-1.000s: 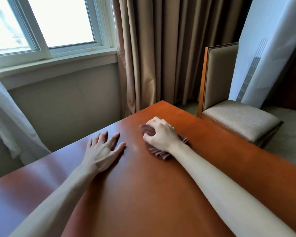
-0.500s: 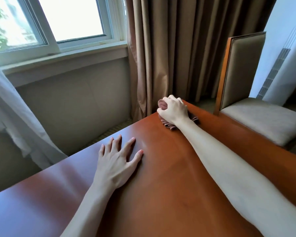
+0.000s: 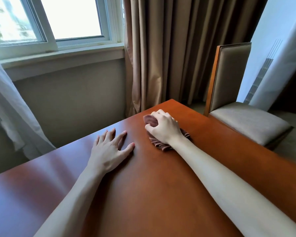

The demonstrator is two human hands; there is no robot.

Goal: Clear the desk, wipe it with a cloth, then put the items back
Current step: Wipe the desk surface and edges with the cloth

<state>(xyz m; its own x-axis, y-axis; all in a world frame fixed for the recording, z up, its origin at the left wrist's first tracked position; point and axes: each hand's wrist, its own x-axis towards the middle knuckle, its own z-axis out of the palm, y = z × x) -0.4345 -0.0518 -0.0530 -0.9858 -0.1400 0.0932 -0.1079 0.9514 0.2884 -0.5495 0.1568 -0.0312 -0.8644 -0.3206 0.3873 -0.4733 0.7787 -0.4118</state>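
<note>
While your left hand [image 3: 110,150] lies flat with fingers spread on the desk [image 3: 152,194] at the frame's centre, your right hand [image 3: 163,128] grips the brown cloth [image 3: 161,145], bunched under its palm just right of centre near the desk's far corner. Cloth shows beyond the fingertips and beside the wrist. A chair [image 3: 237,100] stands at right.

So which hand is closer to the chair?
The right hand, gripping the cloth near the desk corner beside the chair. The left hand lies flat farther away.
</note>
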